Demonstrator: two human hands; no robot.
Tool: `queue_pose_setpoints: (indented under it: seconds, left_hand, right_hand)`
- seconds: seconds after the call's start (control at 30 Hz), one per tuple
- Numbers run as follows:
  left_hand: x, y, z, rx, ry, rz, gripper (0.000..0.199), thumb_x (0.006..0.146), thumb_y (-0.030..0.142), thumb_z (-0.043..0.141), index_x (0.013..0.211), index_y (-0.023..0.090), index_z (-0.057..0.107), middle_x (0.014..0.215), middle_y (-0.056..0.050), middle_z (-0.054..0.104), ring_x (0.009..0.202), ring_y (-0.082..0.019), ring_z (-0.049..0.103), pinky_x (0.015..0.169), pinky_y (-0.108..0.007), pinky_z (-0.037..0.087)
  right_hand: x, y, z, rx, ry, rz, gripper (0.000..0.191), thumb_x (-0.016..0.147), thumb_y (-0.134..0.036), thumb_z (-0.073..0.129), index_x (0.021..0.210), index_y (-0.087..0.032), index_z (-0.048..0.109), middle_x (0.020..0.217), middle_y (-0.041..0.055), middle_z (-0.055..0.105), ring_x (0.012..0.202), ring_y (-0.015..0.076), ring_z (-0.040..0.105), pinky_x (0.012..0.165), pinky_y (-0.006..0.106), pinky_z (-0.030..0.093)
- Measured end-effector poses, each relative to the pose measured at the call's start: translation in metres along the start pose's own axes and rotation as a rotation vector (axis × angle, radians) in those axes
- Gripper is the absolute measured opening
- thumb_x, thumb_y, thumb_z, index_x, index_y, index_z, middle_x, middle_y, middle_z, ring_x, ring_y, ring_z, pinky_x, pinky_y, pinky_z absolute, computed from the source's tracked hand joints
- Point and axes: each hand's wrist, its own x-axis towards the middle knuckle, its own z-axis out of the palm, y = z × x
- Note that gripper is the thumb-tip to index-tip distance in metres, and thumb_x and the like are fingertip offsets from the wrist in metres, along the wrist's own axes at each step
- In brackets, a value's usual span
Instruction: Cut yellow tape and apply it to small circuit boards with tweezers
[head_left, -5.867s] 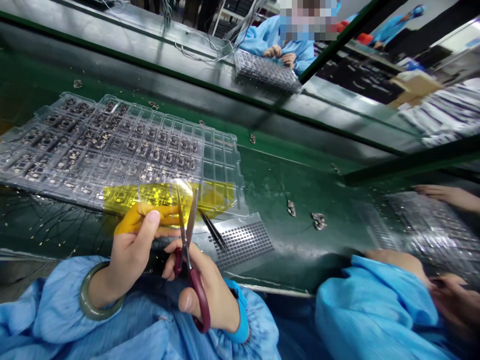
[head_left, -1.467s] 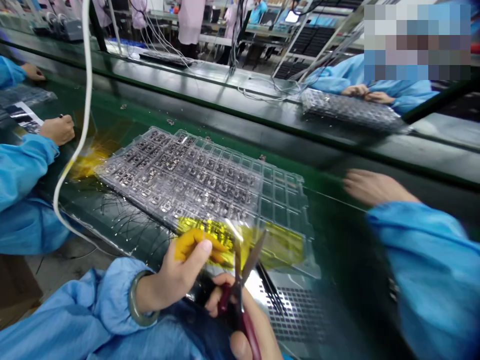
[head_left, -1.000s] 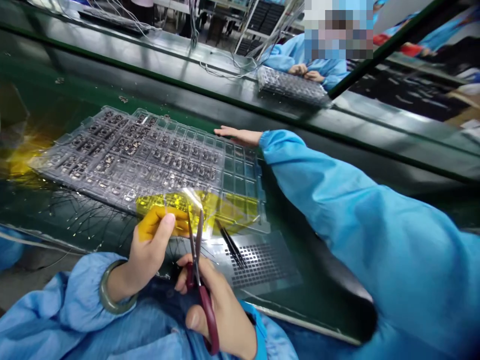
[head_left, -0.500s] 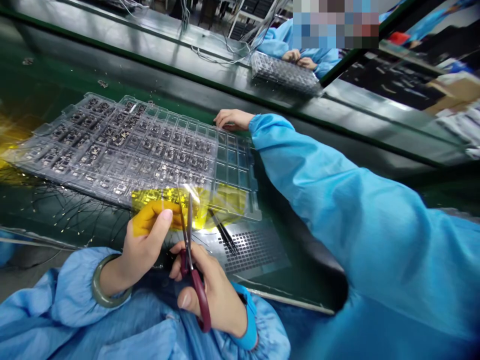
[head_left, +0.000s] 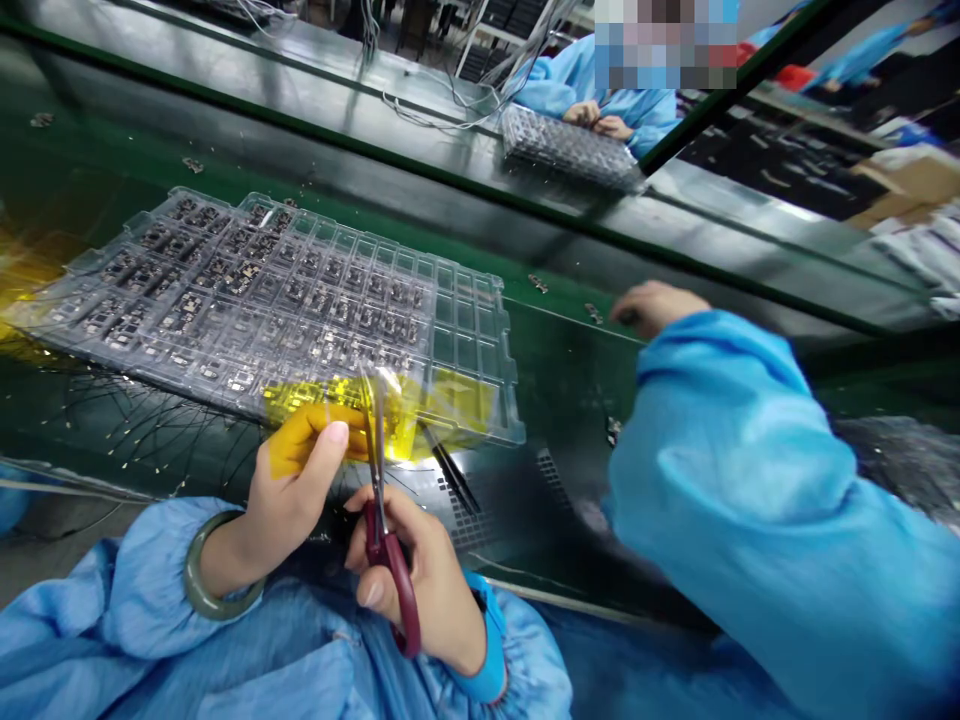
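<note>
My left hand (head_left: 300, 470) pinches a yellow translucent film (head_left: 397, 415), which covers some of its fingers. In my right hand (head_left: 424, 575) is a pair of scissors with dark red handles (head_left: 405, 590); the blades point up and lie across the film, nearly together. Behind the film are clear plastic trays (head_left: 469, 340) with small circuit parts in many compartments. Black tweezers (head_left: 454, 475) lie just right of the film, over a sheet with a grid of small dark squares (head_left: 555, 475).
A co-worker's blue sleeve (head_left: 720, 430) and hand (head_left: 660, 305) reach in from the right. Across the bench another person's hands (head_left: 598, 118) work at a tray (head_left: 566, 145). Thin black wires (head_left: 161, 425) spread along the front left. Small parts (head_left: 538, 284) lie behind the trays.
The co-worker's hand has moved right, away from the clear trays, and its sleeve now covers part of the grid sheet. The scissor blades have drawn closer together.
</note>
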Motion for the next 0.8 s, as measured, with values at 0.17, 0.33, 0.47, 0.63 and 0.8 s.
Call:
queue_pose_setpoints:
  seconds: [0.17,0.33,0.47,0.63,0.8]
  left_hand:
    - [0.0004,0.0058,0.0009,0.057,0.001,0.065,0.019,0.093,0.028,0.056,0.08,0.018,0.066,0.07,0.003,0.068,0.066,-0.011,0.066,0.066,-0.018,0.052]
    - [0.0008,0.0083,0.0017,0.048,-0.004,0.071,0.018,0.092,0.027,0.056,0.082,0.019,0.067,0.075,0.001,0.073,0.07,-0.012,0.07,0.069,-0.018,0.054]
    - [-0.0035,0.0086,0.0006,0.046,-0.102,0.07,0.019,0.093,0.027,0.056,0.08,0.02,0.067,0.07,0.002,0.072,0.065,-0.012,0.069,0.063,-0.019,0.054]
    - [-0.0079,0.0064,0.0018,0.025,-0.137,0.043,0.022,0.094,0.032,0.055,0.08,0.02,0.067,0.065,0.001,0.069,0.061,-0.014,0.067,0.06,-0.021,0.055]
    - [-0.0076,0.0083,0.0025,0.015,-0.148,0.01,0.028,0.096,0.035,0.052,0.075,0.021,0.065,0.056,0.002,0.064,0.055,-0.014,0.063,0.057,-0.022,0.054]
  right_hand:
    - [0.0019,0.0005,-0.0009,0.023,0.001,-0.003,0.077,0.064,-0.083,0.064,0.099,-0.016,0.06,0.061,0.0007,0.059,0.054,0.0139,0.049,0.051,0.025,0.041]
    - [-0.0008,0.0022,-0.0029,0.012,0.017,-0.004,0.075,0.065,-0.082,0.065,0.098,-0.016,0.061,0.059,-0.0008,0.057,0.053,0.0132,0.047,0.052,0.026,0.039]
    - [-0.0003,-0.0022,-0.0042,-0.094,0.014,-0.08,0.079,0.067,-0.088,0.054,0.102,-0.017,0.059,0.078,0.0068,0.065,0.07,0.0197,0.055,0.063,0.03,0.048]
    - [0.0018,-0.0035,-0.0031,-0.123,0.044,-0.103,0.076,0.069,-0.09,0.048,0.091,-0.018,0.057,0.08,0.008,0.065,0.078,0.022,0.055,0.069,0.033,0.049]
    - [0.0005,-0.0013,-0.0026,-0.098,0.033,-0.079,0.075,0.068,-0.09,0.049,0.09,-0.019,0.057,0.081,0.0076,0.064,0.079,0.0219,0.055,0.071,0.033,0.048]
